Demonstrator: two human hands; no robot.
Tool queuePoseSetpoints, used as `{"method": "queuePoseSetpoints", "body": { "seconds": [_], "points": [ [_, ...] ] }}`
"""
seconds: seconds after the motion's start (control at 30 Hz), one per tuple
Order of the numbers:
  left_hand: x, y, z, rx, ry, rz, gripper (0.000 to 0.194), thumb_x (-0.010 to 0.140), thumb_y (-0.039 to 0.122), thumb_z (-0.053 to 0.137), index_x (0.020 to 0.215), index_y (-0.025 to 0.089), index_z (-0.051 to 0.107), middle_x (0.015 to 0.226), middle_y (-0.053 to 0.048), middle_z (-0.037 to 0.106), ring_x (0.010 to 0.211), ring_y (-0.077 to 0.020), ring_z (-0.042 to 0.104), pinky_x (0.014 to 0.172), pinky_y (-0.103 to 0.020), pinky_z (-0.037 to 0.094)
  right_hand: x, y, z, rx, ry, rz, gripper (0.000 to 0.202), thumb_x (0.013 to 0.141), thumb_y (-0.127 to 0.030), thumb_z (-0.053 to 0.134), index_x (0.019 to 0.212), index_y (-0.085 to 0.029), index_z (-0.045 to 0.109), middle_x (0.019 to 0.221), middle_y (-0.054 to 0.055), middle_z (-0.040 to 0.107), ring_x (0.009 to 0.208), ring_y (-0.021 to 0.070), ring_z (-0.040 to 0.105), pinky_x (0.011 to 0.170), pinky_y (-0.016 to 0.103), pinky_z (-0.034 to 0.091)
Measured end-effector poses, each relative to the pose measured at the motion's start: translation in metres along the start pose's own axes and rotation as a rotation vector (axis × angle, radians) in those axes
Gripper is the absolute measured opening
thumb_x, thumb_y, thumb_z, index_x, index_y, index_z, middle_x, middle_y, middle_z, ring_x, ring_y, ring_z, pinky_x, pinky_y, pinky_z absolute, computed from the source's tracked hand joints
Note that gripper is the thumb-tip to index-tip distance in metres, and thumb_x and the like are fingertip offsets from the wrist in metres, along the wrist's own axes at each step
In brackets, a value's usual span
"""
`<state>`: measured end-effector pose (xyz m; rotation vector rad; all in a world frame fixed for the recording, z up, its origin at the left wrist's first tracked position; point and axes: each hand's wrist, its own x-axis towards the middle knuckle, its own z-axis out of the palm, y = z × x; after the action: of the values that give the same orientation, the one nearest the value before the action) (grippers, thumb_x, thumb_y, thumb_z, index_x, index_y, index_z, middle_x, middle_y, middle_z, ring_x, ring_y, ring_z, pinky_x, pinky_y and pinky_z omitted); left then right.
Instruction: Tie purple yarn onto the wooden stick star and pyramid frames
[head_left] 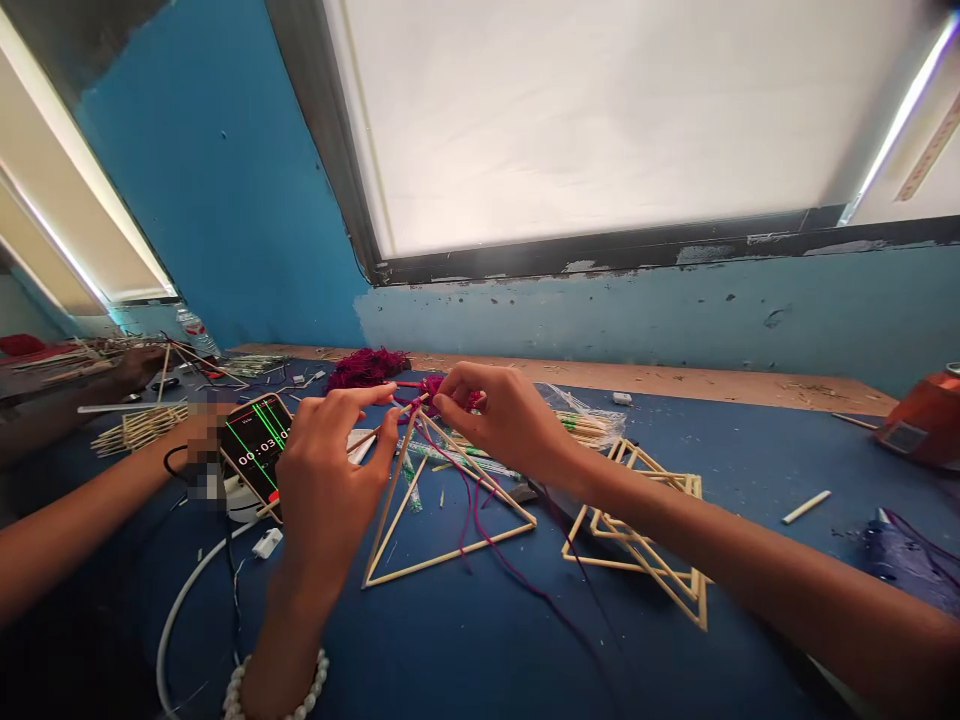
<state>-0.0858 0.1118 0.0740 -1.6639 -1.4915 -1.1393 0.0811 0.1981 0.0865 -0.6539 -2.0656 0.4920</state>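
Observation:
A frame of thin wooden sticks [457,552] stands on the blue table, its sticks meeting at a top corner between my two hands. My left hand [337,450] has its fingers bent round the left side of that corner, thumb and fingertips close to it. On the right side, my right hand [499,410] pinches at the same corner; what lies between its fingertips is too small to name. Purple yarn [499,550] hangs from the corner and trails over the table toward the front. A ball of dark red yarn [369,368] lies behind my left hand.
More stick frames [645,535] lie under my right forearm. A phone with a running timer [255,445] leans at the left, near a white cable [169,625] and another person's arm. An orange can [924,415], a loose stick [806,506] and a blue object [904,560] are at the right.

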Motion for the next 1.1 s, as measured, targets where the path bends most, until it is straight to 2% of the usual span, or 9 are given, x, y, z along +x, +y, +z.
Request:
{"method": "queuePoseSetpoints", "body": {
  "seconds": [0.17, 0.47, 0.77, 0.97, 1.1],
  "points": [
    [-0.003, 0.001, 0.003, -0.030, -0.020, 0.020, 0.016, 0.095, 0.027, 0.062, 0.110, 0.022, 0.065, 0.100, -0.002, 0.071, 0.095, -0.0212, 0.061, 0.084, -0.034, 0.049, 0.005, -0.010, 0.003, -0.088, -0.080, -0.007, 0.019, 0.091, -0.030, 0.058, 0.083, -0.018, 0.071, 0.071, 0.002, 0.069, 0.061, 0.0125, 0.054, 0.058, 0.028, 0.032],
    [-0.007, -0.001, 0.003, -0.038, -0.074, 0.056, 0.017, 0.096, 0.026, 0.060, 0.112, 0.021, 0.064, 0.102, -0.003, 0.070, 0.091, -0.0200, 0.060, 0.083, -0.032, 0.047, 0.008, -0.015, 0.006, -0.159, -0.090, 0.022, 0.020, 0.090, -0.031, 0.057, 0.081, -0.018, 0.070, 0.067, 0.002, 0.067, 0.058, 0.0124, 0.053, 0.056, 0.029, 0.028],
    [-0.012, -0.001, 0.010, -0.034, -0.083, 0.100, 0.024, 0.097, 0.024, 0.059, 0.119, 0.020, 0.067, 0.108, -0.007, 0.066, 0.103, -0.0231, 0.054, 0.091, -0.036, 0.047, 0.011, -0.014, 0.006, -0.291, -0.067, -0.053, 0.020, 0.087, -0.026, 0.057, 0.071, -0.019, 0.067, 0.060, 0.001, 0.062, 0.053, 0.0112, 0.045, 0.054, 0.030, 0.023],
    [-0.013, -0.002, 0.013, -0.057, -0.046, 0.099, 0.023, 0.095, 0.023, 0.062, 0.117, 0.019, 0.068, 0.107, -0.006, 0.067, 0.103, -0.0228, 0.055, 0.092, -0.037, 0.048, 0.009, -0.014, 0.004, -0.277, -0.060, -0.055, 0.018, 0.088, -0.027, 0.058, 0.079, -0.020, 0.072, 0.063, -0.002, 0.063, 0.055, 0.0101, 0.047, 0.054, 0.028, 0.025],
    [-0.012, -0.002, 0.014, -0.074, -0.027, 0.083, 0.022, 0.095, 0.024, 0.063, 0.115, 0.021, 0.069, 0.105, -0.005, 0.068, 0.102, -0.0224, 0.055, 0.092, -0.037, 0.048, 0.005, -0.009, 0.002, -0.172, -0.087, 0.016, 0.020, 0.089, -0.030, 0.060, 0.079, -0.017, 0.073, 0.062, -0.001, 0.061, 0.056, 0.0096, 0.044, 0.055, 0.027, 0.027]
  ]
}}
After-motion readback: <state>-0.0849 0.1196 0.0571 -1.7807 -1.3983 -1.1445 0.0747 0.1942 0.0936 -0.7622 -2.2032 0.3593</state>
